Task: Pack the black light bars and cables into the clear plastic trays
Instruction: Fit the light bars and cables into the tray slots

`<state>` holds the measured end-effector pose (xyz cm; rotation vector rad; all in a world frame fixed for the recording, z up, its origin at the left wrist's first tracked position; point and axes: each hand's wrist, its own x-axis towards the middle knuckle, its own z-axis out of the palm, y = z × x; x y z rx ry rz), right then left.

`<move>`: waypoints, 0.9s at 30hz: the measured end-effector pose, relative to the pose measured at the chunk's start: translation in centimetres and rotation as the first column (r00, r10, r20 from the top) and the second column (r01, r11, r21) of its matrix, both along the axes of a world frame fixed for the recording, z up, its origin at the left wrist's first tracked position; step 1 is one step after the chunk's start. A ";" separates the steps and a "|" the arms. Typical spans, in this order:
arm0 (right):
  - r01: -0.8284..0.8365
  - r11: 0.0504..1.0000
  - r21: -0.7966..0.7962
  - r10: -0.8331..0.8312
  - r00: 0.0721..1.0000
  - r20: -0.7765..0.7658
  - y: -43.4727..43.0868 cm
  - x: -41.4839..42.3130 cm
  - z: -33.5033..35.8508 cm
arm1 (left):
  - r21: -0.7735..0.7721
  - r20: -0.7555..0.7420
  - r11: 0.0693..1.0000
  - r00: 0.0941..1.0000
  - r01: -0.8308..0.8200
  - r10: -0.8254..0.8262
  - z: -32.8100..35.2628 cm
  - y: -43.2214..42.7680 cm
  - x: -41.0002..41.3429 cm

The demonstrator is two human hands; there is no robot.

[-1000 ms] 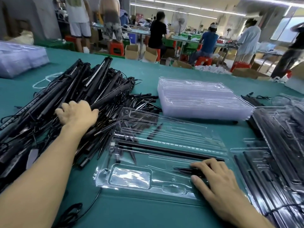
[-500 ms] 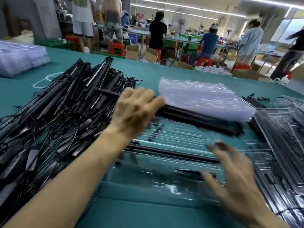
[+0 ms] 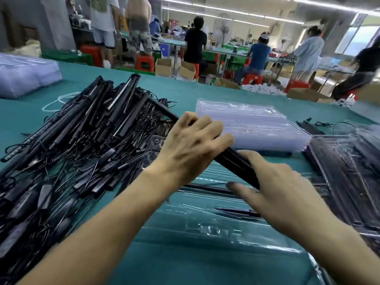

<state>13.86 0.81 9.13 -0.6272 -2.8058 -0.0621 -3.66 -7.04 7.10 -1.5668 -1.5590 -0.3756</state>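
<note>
Gripping one black light bar [image 3: 231, 160] in both hands, we hold it slanted over the clear tray [image 3: 205, 228] on the green table [image 3: 185, 93]: our left hand [image 3: 191, 145] curls round its middle, our right hand [image 3: 283, 188] pinches its near end between thumb and fingers. A heap of bars and cables [image 3: 82, 140] lies to the left, a stack of empty trays [image 3: 246, 124] just behind, filled trays [image 3: 349, 171] at the right.

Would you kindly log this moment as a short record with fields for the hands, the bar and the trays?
left hand: grips the light bar, fingers curled round it
right hand: holds the bar's near end between thumb and fingers
light bar: slants above the open tray
open tray: holds a seated bar
pile: bars and cables, at left
tray stack: empty, behind the hands
</note>
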 end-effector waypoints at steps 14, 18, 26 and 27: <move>-0.257 0.552 -0.793 -0.757 0.245 -0.606 13.2 1.0 2.1 | -0.523 0.753 0.740 0.636 0.424 0.167 -2.0 -3.7 1.8; -0.364 0.390 -0.846 -0.833 0.253 -0.492 13.8 0.6 1.8 | -0.581 0.674 0.752 0.702 0.312 0.230 -1.3 -4.5 -0.6; -0.187 0.151 -0.971 -0.687 0.687 -0.239 11.4 1.8 -2.6 | -0.551 0.824 0.655 0.463 0.518 0.327 -0.1 -6.4 -4.6; -0.152 0.133 -0.979 -0.599 0.775 -0.202 10.8 2.4 -2.9 | -0.545 0.830 0.643 0.457 0.539 0.320 0.2 -6.7 -4.7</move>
